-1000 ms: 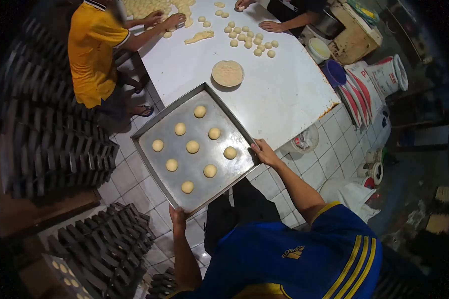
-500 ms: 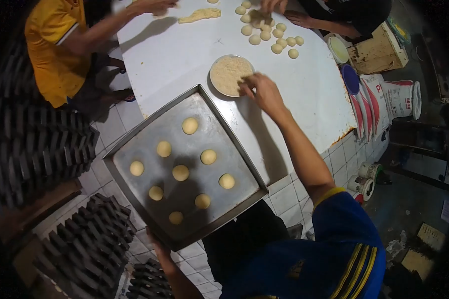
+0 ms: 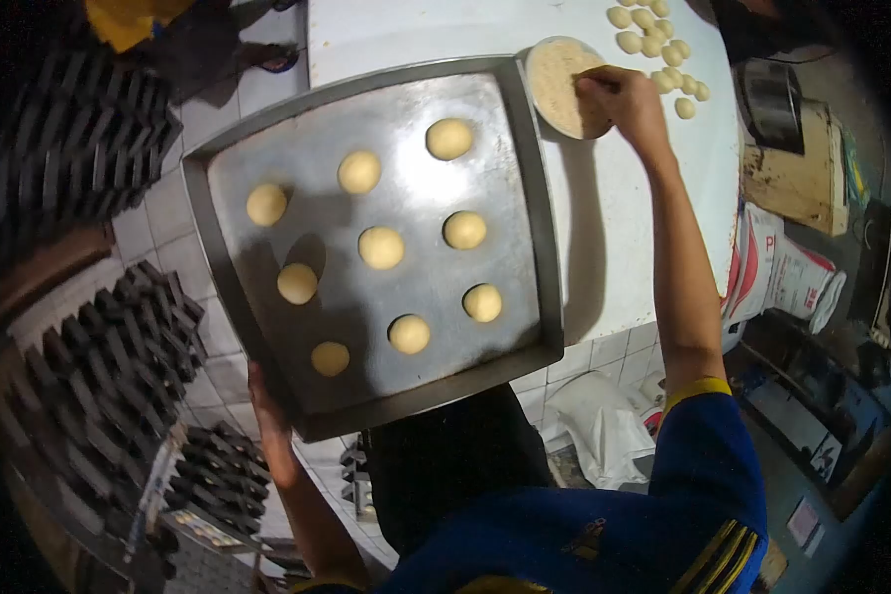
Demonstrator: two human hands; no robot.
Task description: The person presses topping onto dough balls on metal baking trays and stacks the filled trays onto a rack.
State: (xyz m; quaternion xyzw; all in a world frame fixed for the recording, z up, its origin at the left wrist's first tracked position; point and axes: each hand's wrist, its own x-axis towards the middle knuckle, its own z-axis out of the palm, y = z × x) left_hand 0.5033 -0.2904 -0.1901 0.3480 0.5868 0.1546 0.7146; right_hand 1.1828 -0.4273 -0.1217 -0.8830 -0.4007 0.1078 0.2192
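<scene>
A square metal baking tray (image 3: 421, 193) fills the middle of the view, its near right part over my lap and its far right edge by the table. Nine pale dough balls (image 3: 381, 247) sit spaced in rows on it. My left hand (image 3: 270, 411) grips the tray's lower left corner; its fingers are mostly hidden beneath. Just past the tray's far right corner stands a round bowl (image 3: 576, 136) of pale beige crumbs (image 3: 557, 84). Over the bowl, my right hand (image 3: 629, 107) has its fingers drawn together at the crumbs; what they pinch is hidden.
The white table (image 3: 624, 238) carries several more dough balls (image 3: 653, 35) at the far right. Dark stacked metal pans (image 3: 79, 168) stand at the left. White sacks (image 3: 772, 267) and a wooden box (image 3: 797, 188) are beyond the table's right edge. A person in yellow (image 3: 129, 20) shows at the top left.
The view has shifted and turned, so the tray appears larger, higher and straighter. My right hand's fingers have drawn together over the bowl. The co-workers have mostly left the view.
</scene>
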